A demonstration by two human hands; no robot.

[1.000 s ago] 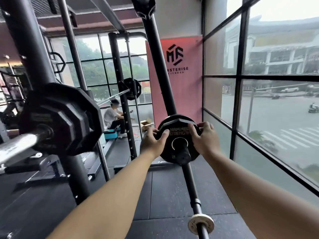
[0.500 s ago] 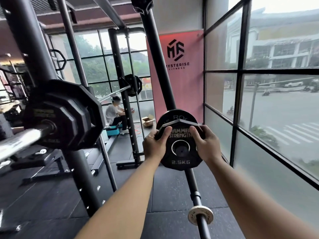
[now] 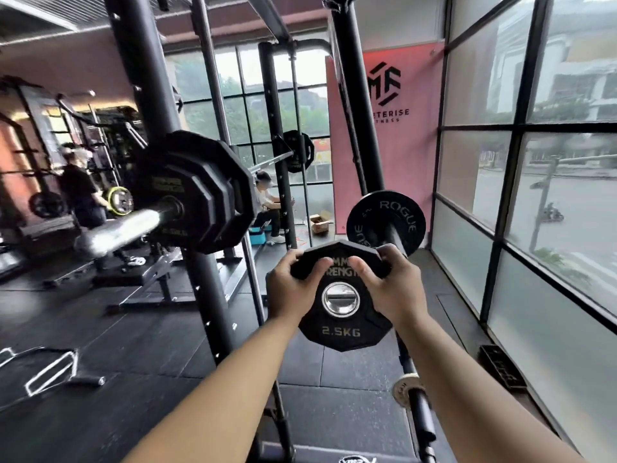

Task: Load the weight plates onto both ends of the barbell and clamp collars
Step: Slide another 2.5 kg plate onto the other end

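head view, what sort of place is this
A gym, probably a commercial one. A steel rack stands beside a loaded barbell, and the left hand and right hand grip a 2.5 kg plate.

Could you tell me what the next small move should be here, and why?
Probably swing the 2.5 kg plate left toward the barbell sleeve and line its hole up with the end. The left hand and right hand grip its upper edge, and the sleeve shows bare length outside the loaded plates.
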